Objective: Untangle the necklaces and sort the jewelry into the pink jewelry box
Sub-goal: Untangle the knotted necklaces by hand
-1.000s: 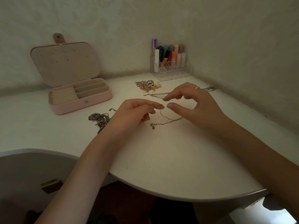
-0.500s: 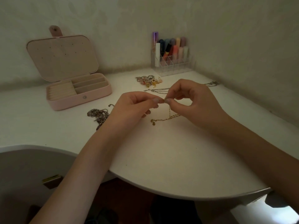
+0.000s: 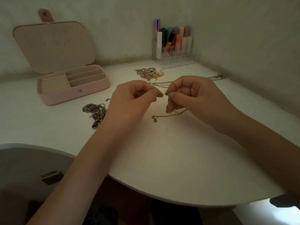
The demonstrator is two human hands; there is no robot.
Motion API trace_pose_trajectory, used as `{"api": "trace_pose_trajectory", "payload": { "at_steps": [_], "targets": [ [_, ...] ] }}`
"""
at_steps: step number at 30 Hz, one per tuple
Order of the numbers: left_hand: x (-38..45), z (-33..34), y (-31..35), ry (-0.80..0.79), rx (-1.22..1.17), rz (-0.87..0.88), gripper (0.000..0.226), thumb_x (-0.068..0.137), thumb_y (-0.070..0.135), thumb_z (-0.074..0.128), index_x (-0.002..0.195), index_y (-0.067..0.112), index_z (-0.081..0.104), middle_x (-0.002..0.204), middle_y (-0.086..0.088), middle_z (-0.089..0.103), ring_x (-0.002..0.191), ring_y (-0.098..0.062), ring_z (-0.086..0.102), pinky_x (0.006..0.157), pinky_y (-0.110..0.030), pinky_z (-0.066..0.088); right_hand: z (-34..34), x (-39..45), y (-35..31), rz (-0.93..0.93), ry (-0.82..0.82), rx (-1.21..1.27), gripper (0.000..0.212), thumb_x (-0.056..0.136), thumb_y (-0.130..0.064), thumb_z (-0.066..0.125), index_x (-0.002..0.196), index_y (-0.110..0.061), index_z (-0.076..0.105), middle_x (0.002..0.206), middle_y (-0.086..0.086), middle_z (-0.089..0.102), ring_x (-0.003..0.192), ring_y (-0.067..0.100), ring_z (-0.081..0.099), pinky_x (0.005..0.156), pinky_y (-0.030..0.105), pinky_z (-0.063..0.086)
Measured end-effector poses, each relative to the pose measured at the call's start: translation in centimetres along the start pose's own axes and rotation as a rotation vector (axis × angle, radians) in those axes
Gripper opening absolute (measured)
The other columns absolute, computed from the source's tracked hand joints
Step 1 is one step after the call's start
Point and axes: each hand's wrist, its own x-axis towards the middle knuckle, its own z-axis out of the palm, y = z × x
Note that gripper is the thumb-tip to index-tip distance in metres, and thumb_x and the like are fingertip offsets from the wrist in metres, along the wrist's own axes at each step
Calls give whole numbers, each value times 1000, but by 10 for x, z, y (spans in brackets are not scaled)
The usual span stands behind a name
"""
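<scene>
1. You have two hands over the white rounded table: your left hand and your right hand, raised near the middle, fingertips almost touching.
2. Both hands pinch the same thin gold chain necklace. Your left thumb and forefinger nip it at the tips; your right thumb and forefinger nip it just beside them, the other fingers curled under.
3. The rest of the gold chain hangs from your right hand and trails on the table below and between your hands, its end lying toward your left wrist.
4. One pink rectangular jewelry box stands open at the far left, well apart from both hands. Its lid leans back against the wall; I count three long compartments on its right side and one block of ring rolls on its left. I can see nothing in them.
5. One heap of chunky silver chains with a dark oval pendant lies just beside your left wrist, between it and the box.
6. One thin silver chain necklace stretches behind your hands toward the right wall.
7. One small pile of rings and charms, silver and gold, sits beyond the hands.
8. One clear plastic organizer of coloured tubes stands in the corner; their count is unclear.
</scene>
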Motion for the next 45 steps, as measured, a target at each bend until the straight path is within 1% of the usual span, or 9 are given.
{"api": "trace_pose_trajectory", "payload": {
  "at_steps": [4, 8, 16, 25, 30, 33, 35, 38, 45],
  "targets": [
    [1, -1, 1, -30, -77, -9, 21, 88, 9, 54, 73, 16, 67, 62, 13, 65, 59, 3, 56, 57, -10, 42, 1, -2, -3, 28, -53, 103, 9, 91, -4, 57, 88, -9, 64, 66, 5, 70, 63, 16, 68, 71, 25, 57],
    [3, -2, -1, -74, -136, -37, 23, 89, 12, 52, 70, 18, 63, 64, 8, 66, 64, -5, 62, 62, -21, 47, 3, -2, -4, 42, -84, 146, 10, 90, -1, 55, 85, -8, 61, 65, 8, 69, 61, 16, 67, 63, 20, 54],
    [3, -3, 1, -127, -313, -96, 19, 90, 9, 52, 73, 11, 60, 64, 1, 67, 66, -11, 67, 66, -25, 55, 4, -1, -4, 61, -140, 213, 12, 88, 3, 53, 82, -6, 56, 62, 5, 67, 58, 13, 64, 61, 20, 54],
    [1, -4, 2, -107, -367, -98, 14, 90, 11, 55, 78, 9, 63, 67, -3, 70, 68, -13, 68, 65, -22, 56, 2, -2, -5, 47, -92, 119, 6, 86, -6, 59, 84, -11, 58, 65, 1, 67, 58, 10, 63, 56, 13, 46],
    [0, -4, 3, -105, -371, -98, 13, 90, 12, 55, 80, 8, 63, 71, -7, 73, 71, -16, 71, 69, -25, 56, 0, -3, -3, -91, 73, -166, 5, 88, -19, 64, 88, -22, 67, 80, -12, 67, 77, 2, 61, 70, 17, 46],
    [0, -4, 3, -112, -363, -100, 12, 89, 12, 57, 80, 9, 64, 73, -7, 73, 72, -16, 71, 69, -24, 57, -1, -3, -3, -128, 112, -258, 8, 83, -31, 65, 86, -25, 69, 84, -15, 68, 84, 4, 63, 80, 22, 46],
    [1, -4, 3, -122, -350, -102, 11, 89, 13, 57, 80, 10, 64, 73, -7, 73, 73, -17, 71, 68, -23, 57, 0, -3, -3, -140, 104, -280, 2, 85, -28, 69, 85, -26, 70, 83, -18, 68, 84, 3, 62, 81, 21, 46],
    [1, -4, 3, -138, -332, -97, 10, 88, 14, 59, 82, 8, 65, 74, -7, 73, 72, -16, 71, 69, -23, 56, 0, -2, -1, -148, 100, -304, 7, 85, -23, 67, 85, -29, 70, 83, -20, 68, 82, 2, 62, 78, 18, 46],
    [2, -4, 0, -123, -279, -58, 11, 86, 13, 61, 80, 9, 68, 68, 0, 68, 60, -8, 59, 64, -23, 52, 1, -1, -2, -88, 12, -197, 9, 86, -18, 65, 85, -25, 72, 85, -8, 70, 82, 10, 62, 74, 31, 50]
  ]
}}
